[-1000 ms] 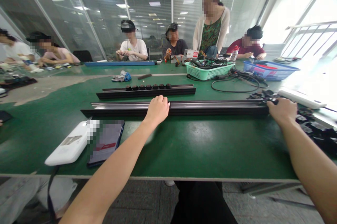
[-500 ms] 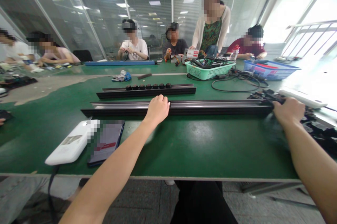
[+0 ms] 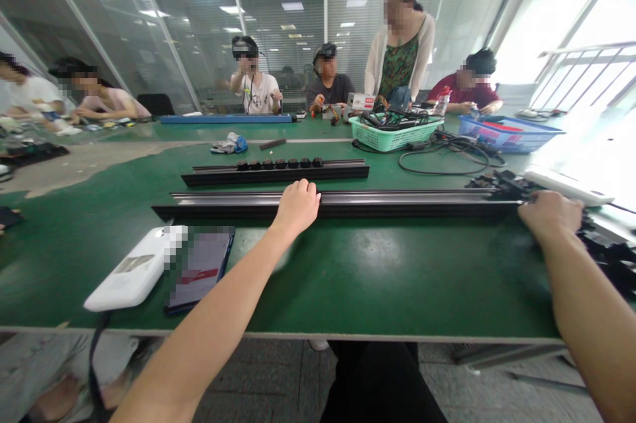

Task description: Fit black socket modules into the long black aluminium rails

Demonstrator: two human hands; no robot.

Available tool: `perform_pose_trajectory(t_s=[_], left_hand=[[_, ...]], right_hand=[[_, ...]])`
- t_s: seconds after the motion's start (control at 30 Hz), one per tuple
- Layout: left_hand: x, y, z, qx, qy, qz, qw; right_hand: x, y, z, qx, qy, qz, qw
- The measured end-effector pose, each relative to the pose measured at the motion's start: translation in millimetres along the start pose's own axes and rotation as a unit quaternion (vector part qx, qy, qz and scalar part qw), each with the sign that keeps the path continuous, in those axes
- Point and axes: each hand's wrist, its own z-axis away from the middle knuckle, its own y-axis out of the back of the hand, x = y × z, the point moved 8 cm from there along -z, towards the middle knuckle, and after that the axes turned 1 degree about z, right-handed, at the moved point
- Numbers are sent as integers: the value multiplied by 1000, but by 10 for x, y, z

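One long black-and-silver metal rail lies across a green table, left hand clamped near its middle, right hand curled at its right end, grip unclear from here.

1. The desk looks smooth and glossy.
2. The long rail, at centre, pairs a black face with a shiny, metallic channel.
3. The white device, at 8 o'clock: smooth plastic.
4. The green basket, at 2 o'clock: perforated plastic.
5. The bundle, at 10 o'clock: crumpled cloth.
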Motion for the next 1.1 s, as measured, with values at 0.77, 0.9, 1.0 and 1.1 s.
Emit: perform_pose_trajectory(t_s=[0.77,0.9,1.0,1.1], left_hand=[[-35,-29,9,21,-13,3,1000],[-42,-15,12,19,-12,16,1000],[-68,2,1,20,-12,26,999],[-134,30,-17,28,-5,26,999]], right_hand=[[-3084,1271,2054,-38,361,-255,896],[-3593,1233,2335,-120,395,-210,886],[-3881,1256,2474,-147,414,-191,878],[-4073,1308,2542,-149,402,-190,883]])
